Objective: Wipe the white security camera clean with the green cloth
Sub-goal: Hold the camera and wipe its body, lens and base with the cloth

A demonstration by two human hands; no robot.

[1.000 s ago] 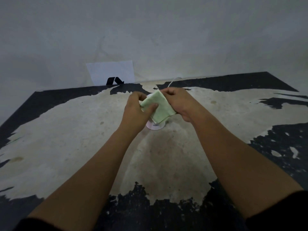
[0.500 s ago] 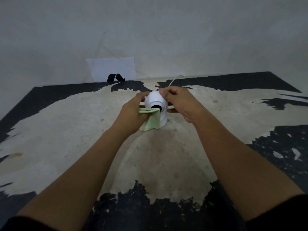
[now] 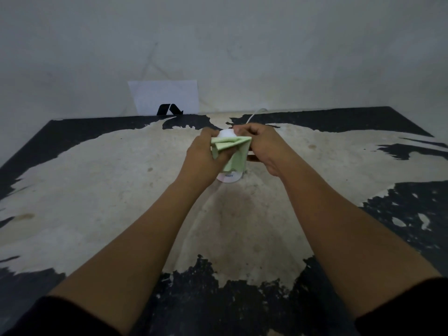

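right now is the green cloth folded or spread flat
Folded: the green cloth shows creased layers, bunched between both hands and draped over the front of the white camera.

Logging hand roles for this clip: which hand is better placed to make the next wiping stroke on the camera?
Probably the left hand: its grip bunches the green cloth against the front of the white security camera. The right hand pinches only the cloth's far corner beside the camera, so it seems better suited to steadying.
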